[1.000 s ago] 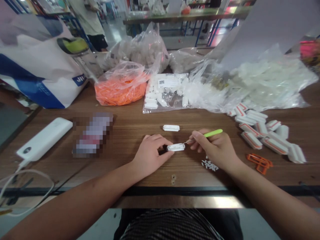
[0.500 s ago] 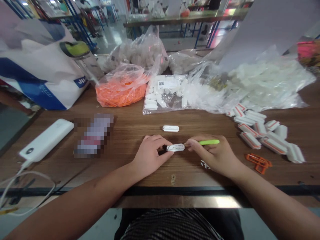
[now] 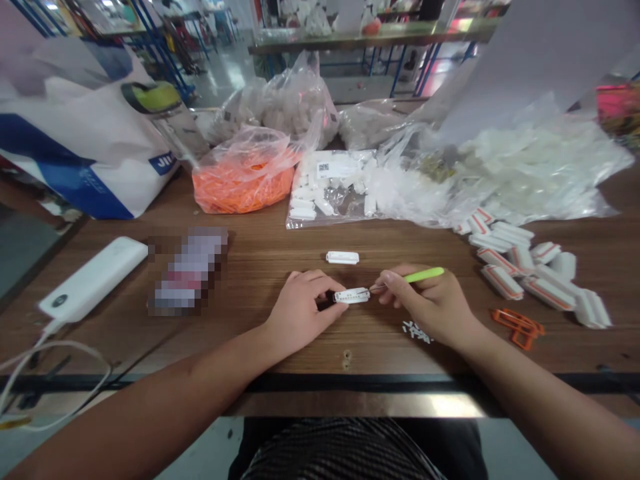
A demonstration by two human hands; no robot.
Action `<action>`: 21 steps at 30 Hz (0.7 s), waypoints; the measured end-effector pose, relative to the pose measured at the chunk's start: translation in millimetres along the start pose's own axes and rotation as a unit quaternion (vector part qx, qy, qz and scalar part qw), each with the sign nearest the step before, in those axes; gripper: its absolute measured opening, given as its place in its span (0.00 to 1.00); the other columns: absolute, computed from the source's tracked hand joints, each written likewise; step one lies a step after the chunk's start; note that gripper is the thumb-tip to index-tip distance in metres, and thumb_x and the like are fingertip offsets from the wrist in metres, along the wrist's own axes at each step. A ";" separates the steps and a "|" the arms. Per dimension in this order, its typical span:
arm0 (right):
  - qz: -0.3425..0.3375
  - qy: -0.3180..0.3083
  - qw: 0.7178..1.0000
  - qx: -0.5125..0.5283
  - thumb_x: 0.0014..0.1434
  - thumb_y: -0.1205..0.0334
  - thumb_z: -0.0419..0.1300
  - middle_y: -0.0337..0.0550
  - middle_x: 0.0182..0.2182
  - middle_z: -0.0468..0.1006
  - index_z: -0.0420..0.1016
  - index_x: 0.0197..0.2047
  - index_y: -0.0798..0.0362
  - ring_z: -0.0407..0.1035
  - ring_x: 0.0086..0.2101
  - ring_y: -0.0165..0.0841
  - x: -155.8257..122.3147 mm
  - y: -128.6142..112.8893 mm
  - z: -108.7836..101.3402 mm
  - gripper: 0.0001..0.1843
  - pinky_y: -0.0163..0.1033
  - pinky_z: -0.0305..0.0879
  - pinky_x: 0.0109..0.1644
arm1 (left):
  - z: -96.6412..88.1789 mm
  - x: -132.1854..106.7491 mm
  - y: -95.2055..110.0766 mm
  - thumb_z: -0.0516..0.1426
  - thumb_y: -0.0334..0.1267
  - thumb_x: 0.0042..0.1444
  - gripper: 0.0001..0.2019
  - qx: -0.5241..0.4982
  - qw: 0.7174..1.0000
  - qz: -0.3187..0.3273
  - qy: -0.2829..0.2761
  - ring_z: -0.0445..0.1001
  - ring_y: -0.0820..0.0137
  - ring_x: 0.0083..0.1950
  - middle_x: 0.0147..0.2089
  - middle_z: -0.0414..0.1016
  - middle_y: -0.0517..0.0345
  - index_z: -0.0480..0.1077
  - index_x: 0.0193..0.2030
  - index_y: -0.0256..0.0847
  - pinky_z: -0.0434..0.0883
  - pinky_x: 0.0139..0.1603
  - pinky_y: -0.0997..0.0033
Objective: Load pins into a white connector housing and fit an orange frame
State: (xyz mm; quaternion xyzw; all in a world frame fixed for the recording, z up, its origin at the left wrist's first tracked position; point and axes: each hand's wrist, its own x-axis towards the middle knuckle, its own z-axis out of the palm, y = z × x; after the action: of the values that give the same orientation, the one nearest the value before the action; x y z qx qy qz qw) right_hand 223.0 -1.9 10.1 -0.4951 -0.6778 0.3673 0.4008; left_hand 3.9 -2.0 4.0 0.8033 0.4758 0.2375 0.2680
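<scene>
Fingers of the left hand [image 3: 299, 308] pinch one end of a white part [image 3: 355, 295] near the middle front edge of a wood-grain counter [image 3: 280, 240]; those of the right hand [image 3: 433, 307] close around a green-handled tool [image 3: 424, 275], its tip at the part. Filled bags [image 3: 245, 180] line the far edge. Beyond, a blue-legged table [image 3: 390, 41] stands on shiny floor [image 3: 220, 83].

Loose housing [image 3: 343, 257] behind held housing [image 3: 353, 295], frames [image 3: 516, 320] right.

White power bank [image 3: 94, 279], green-lidded bottle [image 3: 176, 123]
</scene>
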 end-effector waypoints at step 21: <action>-0.021 -0.010 0.999 -0.031 0.64 0.56 0.56 0.41 0.23 0.80 0.78 0.29 0.53 0.74 0.23 0.30 -0.6 -3.7 1.3 0.16 0.35 0.70 0.27 | -0.6 -0.5 -0.5 0.63 0.36 0.56 0.04 -0.011 1.000 0.006 0.001 0.73 0.69 0.37 0.35 0.77 0.63 0.75 0.38 0.45 0.61 0.44 0.63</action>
State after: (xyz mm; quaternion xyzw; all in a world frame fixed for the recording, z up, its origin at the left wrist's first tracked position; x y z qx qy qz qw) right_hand 220.5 -3.4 12.7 -0.4893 -0.7027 0.3427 0.3865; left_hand 3.0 -2.2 4.1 0.8031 0.4686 0.2448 0.2749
